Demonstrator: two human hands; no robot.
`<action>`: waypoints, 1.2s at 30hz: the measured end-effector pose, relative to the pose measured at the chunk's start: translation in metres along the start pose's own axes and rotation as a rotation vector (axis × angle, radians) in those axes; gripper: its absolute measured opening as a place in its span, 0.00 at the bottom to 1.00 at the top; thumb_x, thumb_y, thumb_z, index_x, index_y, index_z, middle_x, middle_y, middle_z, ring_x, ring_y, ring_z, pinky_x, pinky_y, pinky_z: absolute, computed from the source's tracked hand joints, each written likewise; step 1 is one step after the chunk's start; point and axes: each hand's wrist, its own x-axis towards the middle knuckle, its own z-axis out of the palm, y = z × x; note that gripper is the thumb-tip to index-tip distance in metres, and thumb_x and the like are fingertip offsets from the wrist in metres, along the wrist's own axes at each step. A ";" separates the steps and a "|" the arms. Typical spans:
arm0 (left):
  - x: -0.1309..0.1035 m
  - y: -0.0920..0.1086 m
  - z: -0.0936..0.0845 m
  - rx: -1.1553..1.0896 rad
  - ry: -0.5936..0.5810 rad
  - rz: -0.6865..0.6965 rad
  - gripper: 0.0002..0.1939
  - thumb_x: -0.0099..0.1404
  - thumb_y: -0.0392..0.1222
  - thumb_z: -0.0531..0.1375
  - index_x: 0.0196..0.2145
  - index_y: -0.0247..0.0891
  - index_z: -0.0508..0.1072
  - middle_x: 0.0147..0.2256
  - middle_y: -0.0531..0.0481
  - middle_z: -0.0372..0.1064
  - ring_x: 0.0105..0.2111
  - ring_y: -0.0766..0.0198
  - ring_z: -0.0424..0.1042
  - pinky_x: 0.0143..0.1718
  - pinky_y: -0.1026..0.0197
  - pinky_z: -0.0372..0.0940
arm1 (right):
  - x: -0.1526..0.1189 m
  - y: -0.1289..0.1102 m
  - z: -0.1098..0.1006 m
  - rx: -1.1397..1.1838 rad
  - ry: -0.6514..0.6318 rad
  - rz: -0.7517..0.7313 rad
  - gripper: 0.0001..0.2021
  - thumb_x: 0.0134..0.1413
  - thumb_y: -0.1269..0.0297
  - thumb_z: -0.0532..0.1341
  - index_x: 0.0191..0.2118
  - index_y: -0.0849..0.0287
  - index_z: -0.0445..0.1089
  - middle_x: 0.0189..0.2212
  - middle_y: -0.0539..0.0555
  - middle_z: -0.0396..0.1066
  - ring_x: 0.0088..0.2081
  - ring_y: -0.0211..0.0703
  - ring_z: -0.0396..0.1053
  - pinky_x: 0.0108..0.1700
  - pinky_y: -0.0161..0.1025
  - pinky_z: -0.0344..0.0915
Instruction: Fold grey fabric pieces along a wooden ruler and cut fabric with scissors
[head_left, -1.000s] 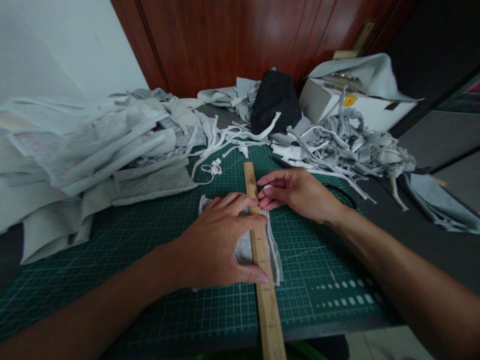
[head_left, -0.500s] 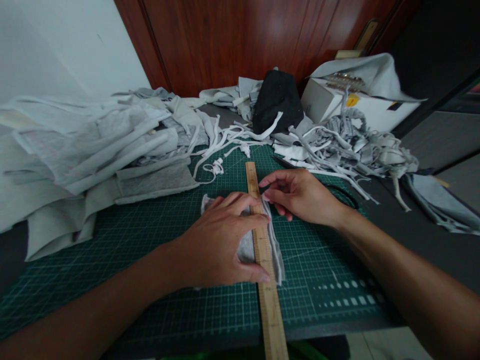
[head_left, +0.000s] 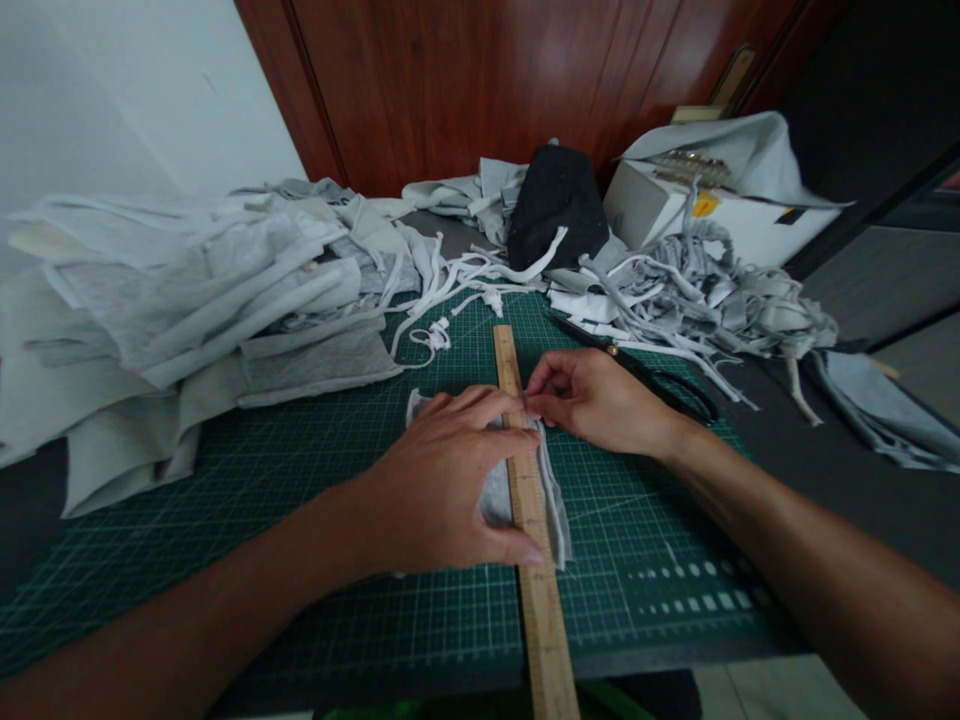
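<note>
A wooden ruler (head_left: pixel 531 500) lies lengthwise over a small piece of grey fabric (head_left: pixel 553 495) on the green cutting mat (head_left: pixel 622 500). My left hand (head_left: pixel 450 480) is spread over both, with fingertips and thumb pressing on the ruler; its palm hides much of the fabric. At the fabric's far right corner my right hand (head_left: pixel 581 400) is closed in a pinch on the edge, close beside the ruler. Black-handled scissors (head_left: pixel 660 385) lie just beyond my right hand, partly covered by it and by white strips.
Grey and white fabric pieces (head_left: pixel 202 290) are heaped at the left. Cut fabric strips (head_left: pixel 697 290) lie tangled at the right, before a white box (head_left: pixel 660 205). A black cloth item (head_left: pixel 559 210) stands at the back, near white cords (head_left: pixel 450 285).
My right hand has moved slightly toward me, and its fingers have closed on the fabric's edge. More of the scissors shows. My left hand and the ruler stay nearly still.
</note>
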 end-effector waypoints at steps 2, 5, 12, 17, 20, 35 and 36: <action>0.001 0.000 0.000 0.003 -0.001 0.004 0.44 0.50 0.69 0.74 0.59 0.43 0.76 0.62 0.44 0.69 0.62 0.43 0.65 0.62 0.38 0.59 | 0.001 -0.002 -0.002 0.074 0.036 0.026 0.04 0.54 0.69 0.68 0.33 0.59 0.72 0.22 0.48 0.73 0.20 0.35 0.65 0.20 0.32 0.57; 0.000 0.000 -0.001 0.002 0.001 0.003 0.44 0.50 0.69 0.74 0.59 0.43 0.76 0.61 0.43 0.69 0.62 0.42 0.65 0.61 0.39 0.59 | 0.003 -0.007 -0.007 0.221 0.159 0.073 0.07 0.53 0.67 0.70 0.34 0.58 0.71 0.22 0.47 0.71 0.16 0.33 0.62 0.15 0.31 0.55; -0.001 0.002 -0.002 -0.012 -0.010 -0.007 0.44 0.51 0.69 0.74 0.59 0.44 0.76 0.62 0.43 0.68 0.61 0.42 0.65 0.60 0.38 0.59 | -0.001 -0.010 -0.006 0.236 0.075 0.092 0.09 0.53 0.66 0.71 0.37 0.58 0.71 0.23 0.47 0.72 0.18 0.34 0.65 0.16 0.31 0.58; -0.001 0.002 -0.002 -0.017 -0.007 -0.007 0.43 0.50 0.67 0.75 0.58 0.44 0.76 0.61 0.45 0.69 0.61 0.43 0.66 0.60 0.39 0.59 | -0.002 -0.005 -0.001 0.161 0.008 0.062 0.06 0.52 0.67 0.69 0.34 0.59 0.72 0.22 0.47 0.71 0.20 0.34 0.63 0.20 0.32 0.57; -0.001 0.003 -0.002 -0.013 -0.005 -0.004 0.43 0.50 0.67 0.75 0.58 0.43 0.75 0.62 0.44 0.69 0.62 0.42 0.65 0.61 0.39 0.59 | -0.002 -0.006 -0.001 0.103 -0.013 0.043 0.04 0.51 0.68 0.68 0.33 0.59 0.72 0.22 0.48 0.71 0.21 0.35 0.64 0.21 0.32 0.57; 0.001 0.004 -0.003 0.000 -0.014 -0.040 0.46 0.48 0.68 0.75 0.56 0.39 0.71 0.60 0.41 0.71 0.60 0.42 0.67 0.59 0.39 0.58 | 0.011 -0.012 0.001 -0.140 0.051 0.035 0.06 0.49 0.76 0.65 0.31 0.57 0.72 0.22 0.48 0.74 0.24 0.39 0.69 0.25 0.35 0.61; 0.001 0.004 -0.003 -0.004 -0.014 -0.040 0.46 0.48 0.69 0.75 0.56 0.39 0.71 0.60 0.41 0.71 0.60 0.42 0.67 0.59 0.39 0.58 | 0.012 -0.011 0.002 -0.157 0.060 0.037 0.07 0.48 0.76 0.65 0.31 0.57 0.72 0.22 0.48 0.74 0.24 0.40 0.69 0.25 0.35 0.61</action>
